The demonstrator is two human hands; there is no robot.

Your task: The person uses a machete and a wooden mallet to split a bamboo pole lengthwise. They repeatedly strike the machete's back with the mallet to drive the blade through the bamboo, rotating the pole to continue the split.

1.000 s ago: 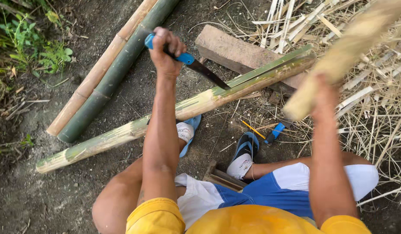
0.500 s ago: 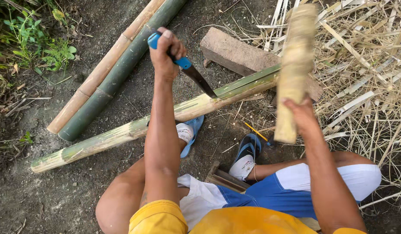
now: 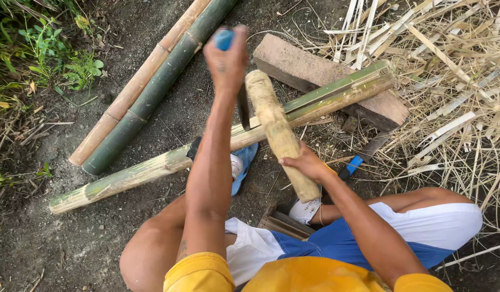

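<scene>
over the split bamboo pole (image 3: 152,172) — hands grip knife (image 3: 242,103) and wooden club (image 3: 277,130).

Outdoor spot, daylight, no hard shadows. Ground is bare dark soil (image 3: 71,254), damp-looking, with scattered twigs. Green weeds and grass (image 3: 39,48) along far-left edge. Big heap of dry straw-coloured strips and shavings (image 3: 450,81) fills right side, far to near. Weathered brick-like block (image 3: 325,75) lies on soil, far centre-right, against the heap.
</scene>
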